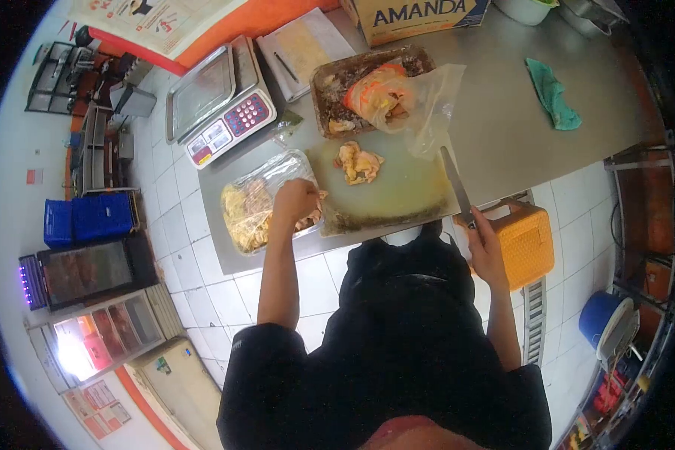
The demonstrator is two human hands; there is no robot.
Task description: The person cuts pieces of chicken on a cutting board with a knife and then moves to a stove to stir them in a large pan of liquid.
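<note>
"Left side, first entry?"

"One left hand (296, 196), bare, back uppermost; fingers (312, 196) bent downward and toward the right, tips partly hidden."

"Its arm?"

"One left forearm (279, 277), bare, reached forward, nearly straight out from the body."

"Right side?"

"One right hand (487, 246), bare, fingers curled closed, set well apart from the left and nearer the body."

"And behind it?"

"One right forearm (507, 326), bare, angled forward and slightly inward."

"Wrists?"

"Two: left wrist (283, 222), uncovered; right wrist (499, 286), likewise."
</note>
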